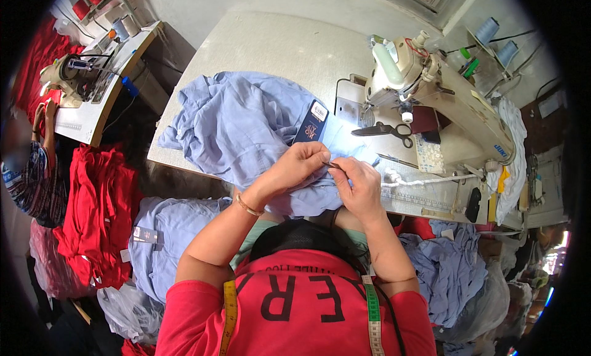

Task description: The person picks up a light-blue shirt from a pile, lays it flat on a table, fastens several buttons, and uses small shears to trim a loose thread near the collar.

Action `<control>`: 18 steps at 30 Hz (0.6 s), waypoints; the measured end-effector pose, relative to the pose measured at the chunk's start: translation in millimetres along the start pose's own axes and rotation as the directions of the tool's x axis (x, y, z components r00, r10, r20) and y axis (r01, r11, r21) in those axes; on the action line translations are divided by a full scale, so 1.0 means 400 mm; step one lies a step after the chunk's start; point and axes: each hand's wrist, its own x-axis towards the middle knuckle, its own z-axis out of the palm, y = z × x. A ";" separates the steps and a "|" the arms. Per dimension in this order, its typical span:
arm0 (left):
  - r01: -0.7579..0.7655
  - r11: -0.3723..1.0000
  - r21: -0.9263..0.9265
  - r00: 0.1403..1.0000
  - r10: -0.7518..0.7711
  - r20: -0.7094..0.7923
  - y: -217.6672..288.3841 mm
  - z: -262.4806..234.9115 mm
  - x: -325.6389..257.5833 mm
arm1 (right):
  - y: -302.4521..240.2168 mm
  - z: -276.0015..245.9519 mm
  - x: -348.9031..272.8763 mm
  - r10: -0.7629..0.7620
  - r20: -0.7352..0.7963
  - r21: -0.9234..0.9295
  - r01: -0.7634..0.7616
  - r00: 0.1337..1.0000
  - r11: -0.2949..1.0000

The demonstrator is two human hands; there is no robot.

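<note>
The light blue garment (237, 122) lay bunched on the pale worktable (265, 42), left of the sewing machine (462, 104), its near folds hanging over the table's near edge toward the person's lap. A dark hang tag (312, 123) with a white label rested on the garment's right part, just beyond the hands.

The left hand (295, 165) and the right hand (360, 187) met above the garment's near right portion. Both were closed in a fingertip pinch on a small dark item (332, 165); it was too small, and too much covered by the fingers, to be identified, and its attachment to the garment could not be confirmed.

Progress was judged as follows. The tag was in place on the cloth, but handwork at the pinch was in hand and not complete. The garment was loose and unfolded, so any tidying of it was judged outstanding. The black scissors (381, 130) lay unheld to the right, in front of the machine.

Further blue cloth was noted on both sides: a stack (172, 233) at near left, bearing a similar tag (145, 235), and a crumpled heap (443, 270) at near right. Their stage of completion could not be established.
</note>
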 end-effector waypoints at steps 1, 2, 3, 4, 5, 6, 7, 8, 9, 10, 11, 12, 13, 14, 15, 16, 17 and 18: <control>-0.013 1.000 -0.007 1.000 0.013 -0.017 0.005 0.002 -0.002 | 0.001 0.001 0.004 -0.018 -0.026 0.039 0.019 1.000 0.999; -0.025 1.000 -0.014 0.999 0.025 -0.033 0.009 0.004 -0.005 | 0.004 0.000 0.005 0.078 -0.053 0.146 -0.070 0.996 0.987; -0.038 0.999 -0.021 0.998 0.037 -0.050 0.012 0.005 -0.007 | 0.009 -0.002 0.005 0.175 -0.070 0.253 -0.153 0.982 0.955; -0.050 0.999 -0.013 0.998 0.049 -0.048 0.010 0.005 -0.007 | 0.013 -0.005 0.004 0.273 -0.074 0.357 -0.230 0.959 0.905; -0.061 0.998 -0.005 0.997 0.061 -0.045 0.008 0.005 -0.007 | 0.015 -0.010 0.011 0.359 -0.011 0.418 -0.322 0.933 0.850; -0.072 0.997 0.002 0.996 0.072 -0.043 0.006 0.006 -0.007 | 0.016 -0.018 0.024 0.438 0.057 0.469 -0.411 0.897 0.782; -0.065 0.998 0.025 0.997 0.066 -0.039 0.009 0.007 -0.008 | 0.021 -0.025 0.035 0.507 0.127 0.512 -0.494 0.852 0.702; -0.057 0.997 0.048 0.998 0.059 -0.034 0.016 0.009 -0.009 | 0.036 -0.029 0.040 0.494 0.220 0.514 -0.531 0.841 0.674; -0.050 0.996 0.070 0.998 0.052 -0.030 0.021 0.012 -0.011 | 0.044 -0.028 0.044 0.478 0.285 0.522 -0.553 0.830 0.649; -0.078 0.988 0.137 0.996 0.084 -0.041 0.025 0.014 -0.013 | 0.051 -0.025 0.048 0.458 0.351 0.528 -0.576 0.817 0.624; -0.104 0.974 0.203 0.992 0.116 -0.049 0.028 0.016 -0.014 | 0.056 -0.024 0.051 0.434 0.414 0.532 -0.600 0.800 0.598; -0.128 0.955 0.268 0.987 0.148 -0.056 0.031 0.018 -0.017 | 0.054 -0.033 0.056 0.453 0.451 0.414 -0.630 0.769 0.657; -0.127 0.942 0.309 0.983 0.160 -0.084 0.039 0.020 -0.022 | 0.050 -0.040 0.061 0.471 0.475 0.379 -0.656 0.743 0.652; -0.124 0.928 0.350 0.978 0.173 -0.112 0.048 0.022 -0.028 | 0.046 -0.045 0.065 0.489 0.498 0.344 -0.681 0.716 0.647; -0.120 0.913 0.390 0.972 0.187 -0.140 0.052 0.023 -0.033 | 0.042 -0.049 0.069 0.506 0.521 0.307 -0.703 0.688 0.641; -0.236 0.823 0.517 0.926 0.351 -0.136 0.047 0.022 -0.035 | 0.037 -0.052 0.072 0.526 0.531 0.313 -0.730 0.665 0.607; -0.331 0.699 0.634 0.857 0.503 -0.108 0.038 0.020 -0.037 | 0.032 -0.053 0.075 0.545 0.541 0.318 -0.756 0.641 0.573; -0.401 0.547 0.734 0.768 0.638 -0.056 0.033 0.021 -0.040 | 0.029 -0.054 0.077 0.562 0.552 0.322 -0.779 0.616 0.538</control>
